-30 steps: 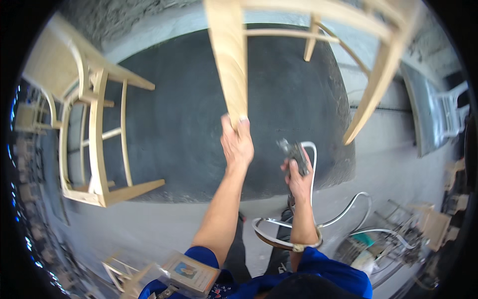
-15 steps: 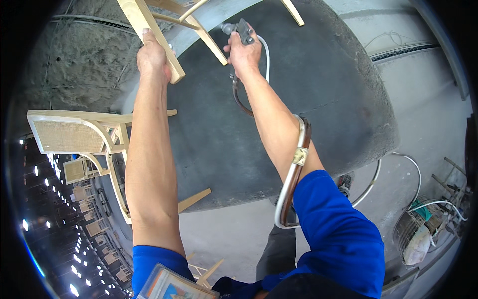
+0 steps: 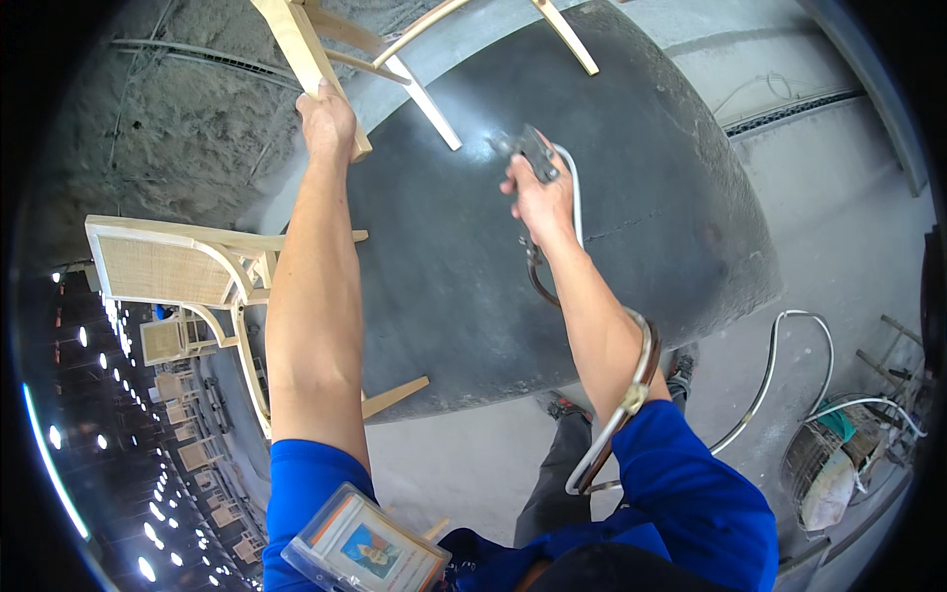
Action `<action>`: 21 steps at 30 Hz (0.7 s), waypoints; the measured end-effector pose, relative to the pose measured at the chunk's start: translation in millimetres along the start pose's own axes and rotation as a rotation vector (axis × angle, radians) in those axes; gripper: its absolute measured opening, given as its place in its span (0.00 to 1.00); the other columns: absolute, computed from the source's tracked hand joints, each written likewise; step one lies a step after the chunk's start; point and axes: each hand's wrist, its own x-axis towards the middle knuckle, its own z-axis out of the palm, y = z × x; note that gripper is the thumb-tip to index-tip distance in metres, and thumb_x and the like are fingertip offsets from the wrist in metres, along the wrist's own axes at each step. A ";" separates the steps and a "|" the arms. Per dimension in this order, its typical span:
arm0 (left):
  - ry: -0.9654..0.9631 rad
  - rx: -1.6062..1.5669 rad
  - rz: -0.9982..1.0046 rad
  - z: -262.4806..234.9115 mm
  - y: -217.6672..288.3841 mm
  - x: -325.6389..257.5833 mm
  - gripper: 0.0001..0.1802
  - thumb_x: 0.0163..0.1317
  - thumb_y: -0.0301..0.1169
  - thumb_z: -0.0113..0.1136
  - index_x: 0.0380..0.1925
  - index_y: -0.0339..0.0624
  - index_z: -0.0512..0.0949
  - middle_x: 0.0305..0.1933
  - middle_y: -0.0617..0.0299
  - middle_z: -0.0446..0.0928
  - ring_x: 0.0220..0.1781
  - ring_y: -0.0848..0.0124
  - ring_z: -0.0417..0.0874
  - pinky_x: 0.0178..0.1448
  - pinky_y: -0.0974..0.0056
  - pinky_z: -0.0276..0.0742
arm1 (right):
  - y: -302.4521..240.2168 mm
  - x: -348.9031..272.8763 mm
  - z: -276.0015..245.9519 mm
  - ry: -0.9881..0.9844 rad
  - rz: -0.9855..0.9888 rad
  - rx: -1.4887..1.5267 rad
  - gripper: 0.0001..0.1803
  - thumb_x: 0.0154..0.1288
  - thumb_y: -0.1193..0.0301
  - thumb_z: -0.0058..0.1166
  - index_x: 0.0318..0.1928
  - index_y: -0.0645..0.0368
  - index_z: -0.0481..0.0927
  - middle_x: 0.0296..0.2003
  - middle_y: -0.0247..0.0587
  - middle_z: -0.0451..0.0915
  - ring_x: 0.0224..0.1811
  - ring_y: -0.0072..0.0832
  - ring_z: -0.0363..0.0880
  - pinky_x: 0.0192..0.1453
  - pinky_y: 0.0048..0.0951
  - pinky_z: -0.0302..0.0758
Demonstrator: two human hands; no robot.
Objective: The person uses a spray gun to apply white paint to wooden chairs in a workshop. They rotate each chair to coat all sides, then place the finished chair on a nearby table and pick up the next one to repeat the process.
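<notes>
My left hand [image 3: 328,120] is closed round a broad, pale part of an unfinished wooden chair [image 3: 292,44] at the top left. Slim legs of this chair reach down to the dark work surface. A metal spray gun [image 3: 536,154] is gripped in my right hand [image 3: 545,202], to the right of the nearest chair leg and apart from it. In front of the gun lies a pale, hazy patch, and its nozzle is blurred. From the gun, a white and a brown hose [image 3: 623,407] run back past my right forearm, looping at the elbow.
A second pale chair with a woven back [image 3: 163,268] stands left of my left forearm. Many similar chairs stretch away at the lower left. The dark, rounded surface [image 3: 473,316] fills the middle. A wire basket [image 3: 804,474] stands on the floor at right, near hose loops.
My right hand has moved the spray gun right and nearer, away from the chair leg. My left hand, still holding the chair, appears slightly further right. A pale haze shows before the gun.
</notes>
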 end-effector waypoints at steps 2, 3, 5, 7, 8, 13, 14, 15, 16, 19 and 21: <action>-0.014 0.008 0.014 -0.6 2.2 -1.5 0.31 0.81 0.50 0.40 0.64 0.30 0.68 0.62 0.32 0.78 0.65 0.39 0.80 0.69 0.46 0.74 | -25.0 -3.6 10.6 -0.121 -0.113 0.082 0.30 0.74 0.72 0.58 0.75 0.48 0.71 0.34 0.32 0.82 0.30 0.17 0.82 0.21 0.22 0.72; -0.013 0.007 0.015 -0.4 2.9 -2.7 0.31 0.81 0.50 0.39 0.64 0.31 0.68 0.61 0.32 0.78 0.64 0.39 0.80 0.69 0.46 0.74 | -34.4 -9.7 10.0 -0.152 -0.134 0.093 0.30 0.74 0.72 0.58 0.75 0.49 0.71 0.34 0.32 0.83 0.30 0.18 0.83 0.23 0.23 0.74; 0.007 0.014 0.061 0.2 3.4 -5.5 0.29 0.81 0.48 0.38 0.64 0.33 0.69 0.59 0.32 0.79 0.63 0.38 0.80 0.67 0.45 0.74 | -48.1 -21.8 6.8 -0.274 -0.293 0.173 0.30 0.73 0.71 0.59 0.74 0.50 0.72 0.35 0.32 0.84 0.31 0.18 0.83 0.28 0.25 0.78; 0.051 0.035 0.120 1.1 1.6 -11.1 0.27 0.81 0.47 0.38 0.62 0.34 0.70 0.56 0.32 0.80 0.62 0.37 0.80 0.66 0.44 0.74 | -60.0 -23.6 6.6 -0.230 -0.359 0.105 0.30 0.73 0.71 0.60 0.74 0.51 0.73 0.37 0.33 0.85 0.31 0.18 0.83 0.35 0.26 0.81; 0.067 0.030 0.152 1.9 0.8 -14.8 0.26 0.81 0.46 0.38 0.62 0.34 0.70 0.55 0.31 0.80 0.61 0.37 0.81 0.65 0.43 0.74 | -65.8 -19.4 10.4 -0.222 -0.414 0.084 0.30 0.72 0.71 0.60 0.73 0.51 0.74 0.38 0.33 0.86 0.31 0.18 0.83 0.38 0.26 0.83; 0.105 -0.002 0.146 9.5 -7.3 -59.5 0.24 0.82 0.45 0.38 0.64 0.39 0.67 0.52 0.31 0.81 0.56 0.34 0.82 0.62 0.41 0.74 | -105.7 61.1 81.6 -0.005 -0.532 -0.219 0.28 0.69 0.65 0.61 0.70 0.47 0.78 0.55 0.54 0.86 0.59 0.44 0.85 0.66 0.37 0.79; 0.108 0.001 0.132 10.6 -8.0 -71.6 0.24 0.82 0.45 0.38 0.66 0.41 0.65 0.53 0.31 0.81 0.57 0.34 0.82 0.62 0.42 0.74 | -111.6 76.2 94.8 0.044 -0.518 -0.298 0.28 0.69 0.64 0.62 0.69 0.46 0.79 0.58 0.57 0.84 0.64 0.47 0.82 0.69 0.38 0.77; 0.090 0.011 0.084 11.3 -7.6 -81.6 0.26 0.82 0.46 0.38 0.71 0.43 0.61 0.56 0.31 0.81 0.58 0.34 0.82 0.63 0.41 0.74 | -117.5 91.0 105.2 0.050 -0.457 -0.340 0.28 0.69 0.64 0.62 0.69 0.47 0.79 0.58 0.57 0.84 0.64 0.47 0.82 0.70 0.38 0.77; 0.075 -0.003 0.061 11.3 -6.6 -88.8 0.26 0.82 0.46 0.38 0.72 0.44 0.61 0.56 0.32 0.81 0.59 0.34 0.82 0.63 0.41 0.74 | -123.3 104.5 114.6 0.054 -0.415 -0.379 0.28 0.69 0.64 0.63 0.68 0.47 0.79 0.58 0.56 0.84 0.64 0.46 0.82 0.70 0.38 0.77; 0.101 -0.086 0.037 11.0 -3.7 -102.1 0.25 0.83 0.43 0.38 0.67 0.34 0.66 0.57 0.34 0.78 0.59 0.39 0.80 0.65 0.46 0.72 | -124.2 107.7 118.8 -0.044 -0.291 -0.253 0.28 0.68 0.64 0.62 0.69 0.49 0.79 0.47 0.50 0.87 0.45 0.37 0.87 0.49 0.35 0.83; 0.071 -0.065 0.020 10.3 -0.6 -95.3 0.26 0.82 0.45 0.38 0.69 0.41 0.63 0.56 0.34 0.81 0.58 0.37 0.82 0.62 0.42 0.74 | -121.5 87.1 103.0 -0.095 -0.247 -0.117 0.29 0.69 0.65 0.62 0.70 0.50 0.78 0.39 0.43 0.88 0.31 0.28 0.87 0.31 0.31 0.82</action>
